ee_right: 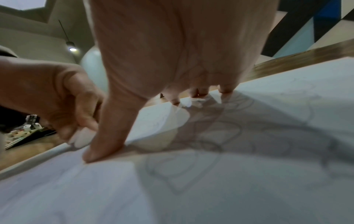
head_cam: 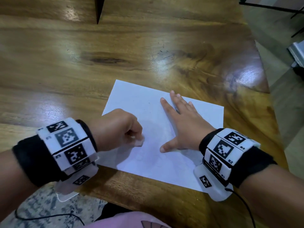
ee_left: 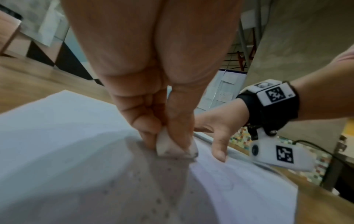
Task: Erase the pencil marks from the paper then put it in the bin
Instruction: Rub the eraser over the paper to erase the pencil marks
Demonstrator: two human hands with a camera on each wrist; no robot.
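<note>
A white sheet of paper (head_cam: 144, 109) lies near the front right corner of the wooden table (head_cam: 82, 66). My left hand (head_cam: 121, 129) pinches a white eraser (head_cam: 139, 142) and holds it down on the sheet's left half. From the left wrist view the eraser (ee_left: 168, 147) touches the paper (ee_left: 57, 136), with dark crumbs strewn around it. My right hand (head_cam: 182, 122) lies flat with spread fingers on the sheet's right half. Faint pencil outlines (ee_right: 220, 136) show under that palm on the paper (ee_right: 287, 91). No bin is in view.
The table's right edge (head_cam: 269, 99) runs close to the paper, with floor beyond. A dark wedge-shaped gap (head_cam: 98, 10) cuts into the tabletop at the back. A cable (head_cam: 243, 203) trails from my right wrist unit.
</note>
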